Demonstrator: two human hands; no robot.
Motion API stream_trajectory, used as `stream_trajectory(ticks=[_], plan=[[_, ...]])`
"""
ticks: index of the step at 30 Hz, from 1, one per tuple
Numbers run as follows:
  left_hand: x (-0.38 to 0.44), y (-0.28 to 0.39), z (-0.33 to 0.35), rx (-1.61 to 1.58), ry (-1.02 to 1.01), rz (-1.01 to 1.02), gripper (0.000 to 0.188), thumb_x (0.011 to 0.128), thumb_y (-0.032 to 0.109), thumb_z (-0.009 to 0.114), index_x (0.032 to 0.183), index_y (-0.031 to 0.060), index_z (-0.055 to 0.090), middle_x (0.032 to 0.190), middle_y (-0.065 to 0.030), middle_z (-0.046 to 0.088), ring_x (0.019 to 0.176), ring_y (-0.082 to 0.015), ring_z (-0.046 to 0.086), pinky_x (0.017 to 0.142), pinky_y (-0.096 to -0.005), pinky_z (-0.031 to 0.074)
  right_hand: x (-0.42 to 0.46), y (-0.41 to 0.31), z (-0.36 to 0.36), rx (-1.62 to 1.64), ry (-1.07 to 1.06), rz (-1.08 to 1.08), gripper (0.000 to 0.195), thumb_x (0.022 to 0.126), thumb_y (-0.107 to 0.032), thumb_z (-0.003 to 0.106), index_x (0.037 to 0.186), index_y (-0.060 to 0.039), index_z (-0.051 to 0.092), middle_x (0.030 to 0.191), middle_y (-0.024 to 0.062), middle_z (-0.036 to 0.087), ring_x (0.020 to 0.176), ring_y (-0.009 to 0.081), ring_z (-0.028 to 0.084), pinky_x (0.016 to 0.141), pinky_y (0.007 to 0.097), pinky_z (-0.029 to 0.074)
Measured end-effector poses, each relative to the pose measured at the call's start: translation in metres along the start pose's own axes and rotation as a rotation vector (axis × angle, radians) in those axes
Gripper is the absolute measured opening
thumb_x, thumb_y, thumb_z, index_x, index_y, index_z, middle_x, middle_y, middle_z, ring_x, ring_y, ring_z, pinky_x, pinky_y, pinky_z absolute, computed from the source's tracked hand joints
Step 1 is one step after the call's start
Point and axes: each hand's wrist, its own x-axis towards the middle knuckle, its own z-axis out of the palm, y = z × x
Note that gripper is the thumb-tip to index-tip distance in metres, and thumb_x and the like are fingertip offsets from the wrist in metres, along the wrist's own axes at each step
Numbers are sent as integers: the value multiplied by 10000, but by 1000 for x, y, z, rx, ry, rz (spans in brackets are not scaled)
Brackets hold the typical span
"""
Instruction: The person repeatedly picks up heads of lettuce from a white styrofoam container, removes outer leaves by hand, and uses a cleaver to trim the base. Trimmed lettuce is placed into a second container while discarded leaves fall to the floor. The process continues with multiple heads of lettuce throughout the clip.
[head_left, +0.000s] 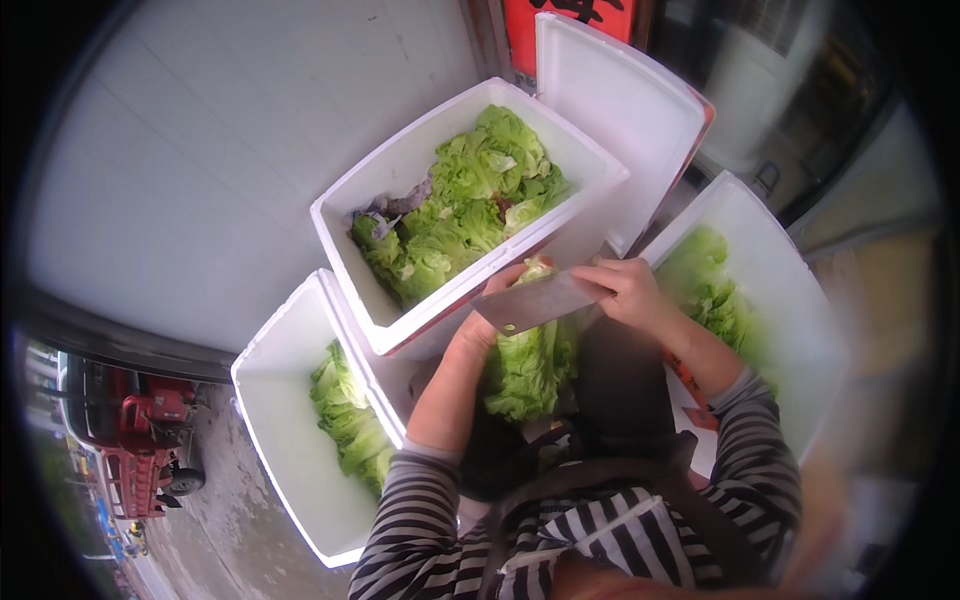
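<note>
My left hand (484, 322) holds a head of green leaf lettuce (529, 371) near its stem end, its fingers partly hidden behind a cleaver. The lettuce hangs over my lap with its leaves towards me. In my right hand (626, 292) is the handle of the cleaver (540, 301), whose broad metal blade lies across the upper part of the lettuce and has a small hole at one corner. Just beyond my hands, a white foam box (465, 298) holds several lettuce heads (472, 202) and some crumpled paper (405, 196).
A second foam box (281, 420) with lettuce (349, 420) stands at the left. Another foam box (802, 330) with lettuce (720, 300) is at the right. A foam lid (615, 112) leans behind the middle box. Beyond the pavement at far left is a red vehicle (139, 450).
</note>
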Motion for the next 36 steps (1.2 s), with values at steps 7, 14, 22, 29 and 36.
stream_trajectory(ticks=[7,14,22,29,36], plan=[[-5,0,5,18,-12,9,332,936,151,496,1230,13,565,1145,-99,621,995,-161,613,900,-273,485,3,-8,0,-19,-5,23,203,767,-57,703,965,-99,703,687,86,615,614,289,611,534,376,469],[-20,15,17,216,-40,-114,646,592,59,685,1213,-80,574,1100,-127,635,955,-196,616,857,-273,472,-23,34,-13,-278,-226,302,177,810,-124,644,971,-76,698,787,155,668,721,352,642,633,426,510],[-4,8,13,274,141,-45,625,625,90,717,1203,-76,547,1051,-137,636,963,-215,606,852,-298,474,20,36,-13,-286,-152,480,178,836,-173,616,953,-89,720,770,163,671,748,348,647,692,447,508],[-10,18,-6,209,241,96,563,642,44,687,1179,-57,553,1008,-129,656,890,-218,643,812,-307,508,90,64,44,-351,-130,376,188,779,-185,662,907,-59,718,819,148,688,803,334,662,708,441,516],[-3,21,-4,286,233,82,653,629,43,727,1230,-77,505,1037,-133,640,906,-213,633,810,-313,506,125,86,86,-673,-221,103,78,758,-88,639,783,-33,689,835,162,679,821,344,660,710,422,513]])
